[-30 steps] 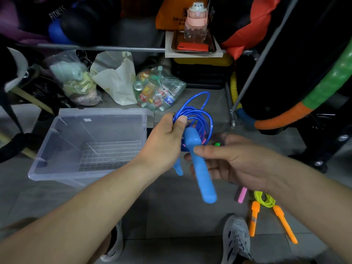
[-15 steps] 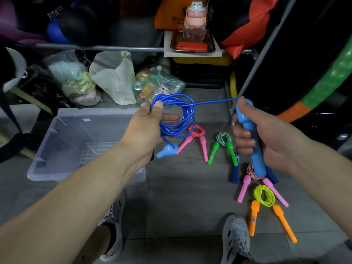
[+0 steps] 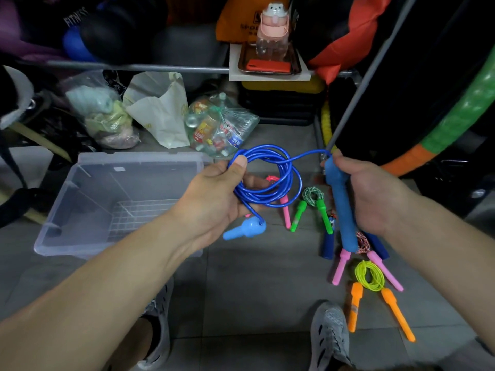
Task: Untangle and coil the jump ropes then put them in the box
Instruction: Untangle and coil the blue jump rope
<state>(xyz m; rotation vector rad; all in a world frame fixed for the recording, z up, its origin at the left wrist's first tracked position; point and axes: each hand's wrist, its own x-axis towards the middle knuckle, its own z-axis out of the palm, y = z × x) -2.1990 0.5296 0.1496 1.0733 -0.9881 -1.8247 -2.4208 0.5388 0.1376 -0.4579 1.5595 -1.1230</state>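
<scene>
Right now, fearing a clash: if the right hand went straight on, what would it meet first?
The right hand would likely meet the blue rope coil in the left hand; depth unclear.

Has two bare arms, each running up to a bare hand: the left hand [image 3: 211, 199] and the right hand [image 3: 375, 199]. Shows a short nail on the left thumb. Wears grey shoes. Wears a left shoe [image 3: 162, 319] with little holes down its side, and a right shoe [image 3: 330, 340] with fine net on top and bigger holes on its side. Shows some bare leg by the left shoe.
</scene>
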